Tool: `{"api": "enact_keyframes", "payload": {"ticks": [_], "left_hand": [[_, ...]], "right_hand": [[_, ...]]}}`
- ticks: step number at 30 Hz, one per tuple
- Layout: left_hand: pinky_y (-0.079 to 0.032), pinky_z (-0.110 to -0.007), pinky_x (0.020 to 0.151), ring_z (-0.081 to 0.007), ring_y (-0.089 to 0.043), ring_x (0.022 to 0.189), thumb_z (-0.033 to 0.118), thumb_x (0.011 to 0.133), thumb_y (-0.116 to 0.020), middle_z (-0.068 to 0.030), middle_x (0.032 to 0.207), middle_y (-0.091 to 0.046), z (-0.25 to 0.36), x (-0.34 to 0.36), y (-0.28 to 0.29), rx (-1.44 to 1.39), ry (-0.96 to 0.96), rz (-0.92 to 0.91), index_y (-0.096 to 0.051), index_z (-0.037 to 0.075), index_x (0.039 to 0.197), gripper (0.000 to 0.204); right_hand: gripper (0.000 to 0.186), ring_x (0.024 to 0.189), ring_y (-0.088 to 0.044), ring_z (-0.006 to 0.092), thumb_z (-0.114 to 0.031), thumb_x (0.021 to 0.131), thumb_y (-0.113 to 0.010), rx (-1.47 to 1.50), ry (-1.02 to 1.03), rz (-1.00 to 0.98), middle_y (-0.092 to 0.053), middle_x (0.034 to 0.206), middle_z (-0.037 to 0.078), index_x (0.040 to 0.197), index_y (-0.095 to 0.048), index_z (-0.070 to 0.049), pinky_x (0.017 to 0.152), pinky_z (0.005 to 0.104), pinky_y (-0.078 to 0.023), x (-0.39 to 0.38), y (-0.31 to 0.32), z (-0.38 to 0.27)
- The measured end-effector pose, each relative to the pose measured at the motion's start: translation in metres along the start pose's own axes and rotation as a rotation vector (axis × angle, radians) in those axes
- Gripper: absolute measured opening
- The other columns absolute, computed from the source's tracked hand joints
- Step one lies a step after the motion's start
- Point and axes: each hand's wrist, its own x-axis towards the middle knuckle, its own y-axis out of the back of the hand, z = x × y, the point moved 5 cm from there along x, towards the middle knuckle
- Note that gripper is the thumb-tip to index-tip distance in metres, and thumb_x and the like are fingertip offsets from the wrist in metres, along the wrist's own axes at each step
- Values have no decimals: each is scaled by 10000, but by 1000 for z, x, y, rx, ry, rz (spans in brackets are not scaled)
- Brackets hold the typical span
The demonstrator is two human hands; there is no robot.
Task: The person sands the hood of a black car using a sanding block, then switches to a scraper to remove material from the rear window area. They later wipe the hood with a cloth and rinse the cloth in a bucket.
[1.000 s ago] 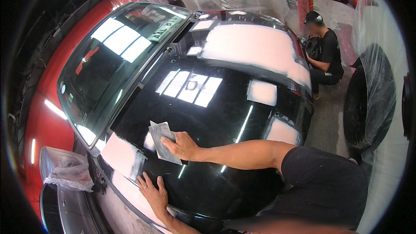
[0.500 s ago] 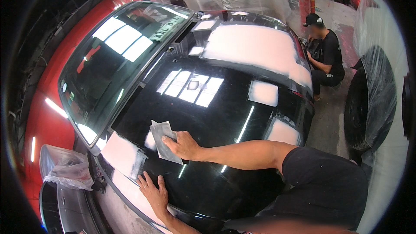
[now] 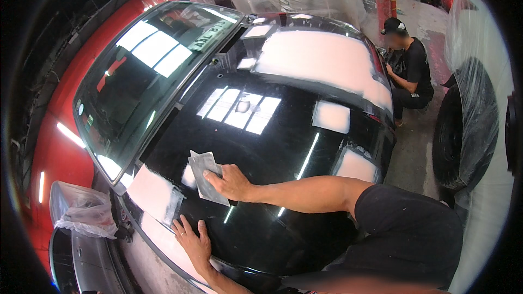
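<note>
The glossy black car hood (image 3: 261, 163) carries several pale pink patches (image 3: 321, 60) with greyish edges. My right hand (image 3: 229, 184) grips a grey rectangular sheet, apparently an abrasive pad (image 3: 206, 166), over a small pale patch (image 3: 188, 177) on the left part of the hood. My left hand (image 3: 193, 242) lies with fingers spread on the hood near its lower left edge, beside a larger pink patch (image 3: 152, 190); it holds nothing.
A windscreen (image 3: 147, 76) rises at the upper left. Plastic-draped parts (image 3: 81, 209) stand at lower left. Another person (image 3: 411, 71) squats by the car's right end. A tyre (image 3: 452, 136) and plastic sheeting (image 3: 476, 38) are at the right, beside the floor (image 3: 414, 147).
The view has shifted very slightly over the last second. My hands and the grey pad show almost no movement.
</note>
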Motion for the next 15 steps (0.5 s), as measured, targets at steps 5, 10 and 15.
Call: {"api": "enact_keyframes", "payload": {"ticks": [5,10,15], "left_hand": [[-166,-548,1161,-449,-190,1432,459,971,-500,-301,1518,-261,0,1,1,2,-12,3,-351,11,1464,682],[-166,-551,1160,-454,-192,1430,464,970,-498,-305,1515,-265,0,0,1,-1,-4,-8,-352,11,1463,685],[-167,-553,1158,-457,-195,1428,450,969,-508,-308,1512,-266,1,0,2,-11,-9,2,-356,11,1460,677]], "right_hand": [[354,687,-668,388,-289,940,-540,41,-96,-24,-642,710,234,835,-644,32,595,420,-486,-1,-1,4],[363,695,-671,388,-302,933,-548,41,-123,-23,-642,712,238,837,-644,35,603,423,-488,-1,0,3],[366,694,-674,383,-300,932,-544,45,-122,-39,-644,720,242,837,-647,38,605,423,-489,-1,0,2]]}}
